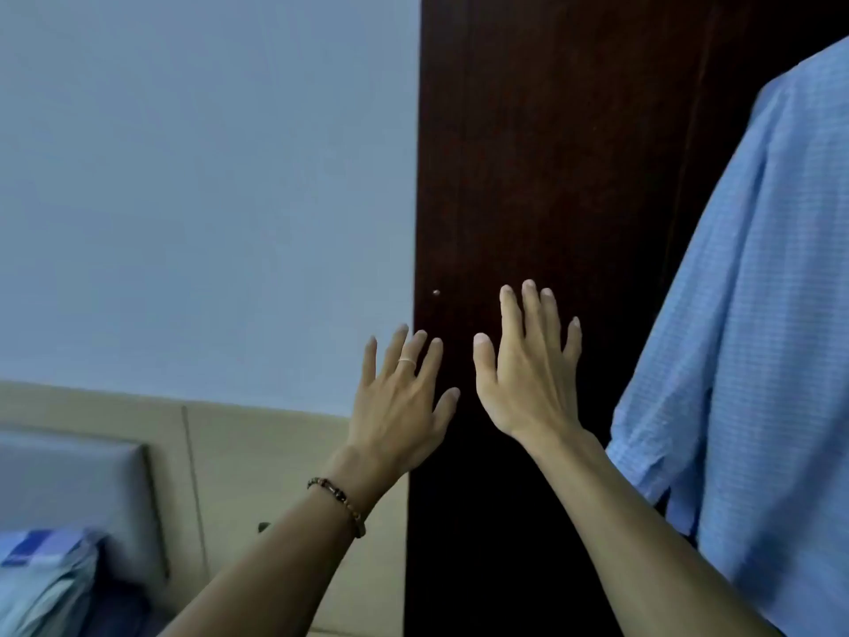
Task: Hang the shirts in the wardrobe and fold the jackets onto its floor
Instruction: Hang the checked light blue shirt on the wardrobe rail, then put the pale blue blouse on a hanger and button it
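Head view, the only one we have. Our right hand (528,374) and left hand (404,397) are both raised in front of the dark wardrobe panel (528,154), backs toward the camera. The blue shirt (758,314) hangs to the right of both hands, long axis vertical, its short sleeve (657,429) dropping just beside our right forearm. So the right hand is nearer the shirt; the left sits at the panel's left edge, w/ the pale wall (206,177) behind its fingers.

Hands: both spread wide, fingers straight, holding nothing. Whether the palms touch the panel or hover just off it, we can't tell from this angle. Left has a ring and a beaded bracelet (337,503).

Our guess: the shirt looks hung already, tho its hanger is out of frame. Folded blue-check fabric (41,558) lies bottom left by the headboard (73,489), well apart from both hands, probably the next garment, so we'd need to turn left for it.
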`<move>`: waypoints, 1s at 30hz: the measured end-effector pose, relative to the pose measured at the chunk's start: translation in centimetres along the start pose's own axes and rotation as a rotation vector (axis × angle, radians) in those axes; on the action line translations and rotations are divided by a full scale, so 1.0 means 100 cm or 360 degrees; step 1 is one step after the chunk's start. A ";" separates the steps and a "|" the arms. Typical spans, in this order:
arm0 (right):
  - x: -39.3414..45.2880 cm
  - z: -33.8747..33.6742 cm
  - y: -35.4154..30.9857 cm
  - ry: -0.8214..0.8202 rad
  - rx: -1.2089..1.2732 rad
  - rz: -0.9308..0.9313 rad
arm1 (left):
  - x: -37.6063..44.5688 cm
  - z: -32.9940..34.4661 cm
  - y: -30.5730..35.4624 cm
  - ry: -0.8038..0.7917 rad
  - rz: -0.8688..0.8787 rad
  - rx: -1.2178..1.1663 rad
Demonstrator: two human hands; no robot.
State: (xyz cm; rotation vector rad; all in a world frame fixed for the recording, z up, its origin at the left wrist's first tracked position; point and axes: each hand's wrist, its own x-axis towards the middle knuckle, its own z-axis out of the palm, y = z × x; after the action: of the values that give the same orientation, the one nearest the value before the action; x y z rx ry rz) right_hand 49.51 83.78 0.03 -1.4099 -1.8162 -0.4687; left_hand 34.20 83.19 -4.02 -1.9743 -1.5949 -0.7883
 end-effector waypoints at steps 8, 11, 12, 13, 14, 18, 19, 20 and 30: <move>-0.091 0.063 -0.196 -0.0340 0.0323 -0.0367 | -0.186 -0.048 -0.162 -0.0332 -0.0595 0.0202; -0.136 0.084 -0.276 -0.0501 0.0411 -0.0452 | -0.258 -0.072 -0.221 -0.0374 -0.0793 0.0224; -0.151 0.090 -0.303 -0.0558 0.0430 -0.0474 | -0.283 -0.079 -0.242 -0.0393 -0.0847 0.0259; -0.168 0.098 -0.333 -0.0594 0.0462 -0.0497 | -0.311 -0.087 -0.263 -0.0419 -0.0913 0.0261; -0.186 0.104 -0.366 -0.0649 0.0496 -0.0517 | -0.342 -0.096 -0.285 -0.0439 -0.0966 0.0265; -0.268 0.128 -0.507 -0.0898 0.0576 -0.0591 | -0.475 -0.139 -0.380 -0.0538 -0.1213 0.0384; -0.285 0.132 -0.535 -0.0936 0.0600 -0.0626 | -0.500 -0.152 -0.396 -0.0569 -0.1288 0.0388; -0.300 0.135 -0.560 -0.0993 0.0606 -0.0656 | -0.523 -0.163 -0.409 -0.0593 -0.1317 0.0418; -0.427 0.194 -0.758 -0.1521 0.0718 -0.0877 | -0.703 -0.214 -0.538 -0.0869 -0.1653 0.0469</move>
State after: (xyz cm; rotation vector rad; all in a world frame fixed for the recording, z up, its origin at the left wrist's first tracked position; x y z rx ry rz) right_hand -24.30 45.36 -31.94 -0.8245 -2.8532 0.4452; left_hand -32.32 30.33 -36.92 -1.0933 -2.9178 -0.2753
